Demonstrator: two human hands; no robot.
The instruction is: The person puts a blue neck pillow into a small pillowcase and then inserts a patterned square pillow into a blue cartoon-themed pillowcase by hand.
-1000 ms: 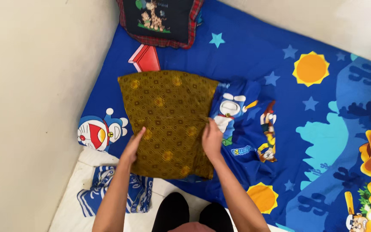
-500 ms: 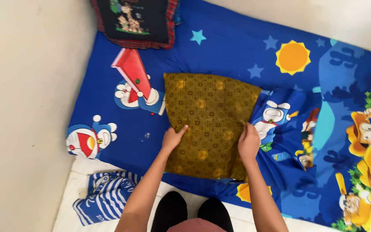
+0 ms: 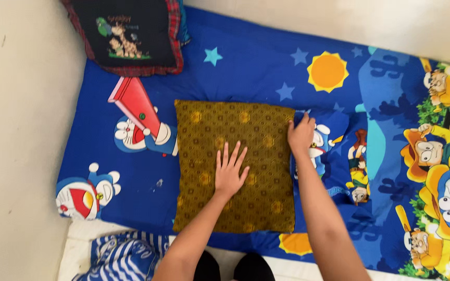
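The folded brown patterned cloth (image 3: pixel 235 164) lies flat on the blue cartoon-print sheet (image 3: pixel 266 62), roughly in the middle of the head view, forming an upright rectangle whose near edge sits close to the near edge of the sheet.

Left hand (image 3: pixel 230 171): open, palm down, fingers spread and pointing away from the person. It rests flat on the cloth, slightly right of the cloth's centre. It grips nothing.

Right hand (image 3: pixel 301 134): positioned at the far right corner of the cloth, where the cloth's right edge meets a folded blue cartoon-print fabric (image 3: pixel 329 151). The fingers are curled at that edge. Whether they pinch the cloth, the blue fabric or both cannot be determined from the view.

The blue fabric lies directly beside the cloth on its right side, touching its edge and partly bunched.

Surroundings:
- A dark cushion with a red plaid border (image 3: pixel 126 34) lies at the far left corner of the sheet, well apart from the cloth.
- A blue-and-white striped garment (image 3: pixel 123 257) lies crumpled off the sheet's near left corner.
- A pale wall (image 3: pixel 16 130) borders the left side of the sheet.
- The person's dark-clad knees (image 3: pixel 230 268) show at the bottom edge, just beyond the near edge of the cloth
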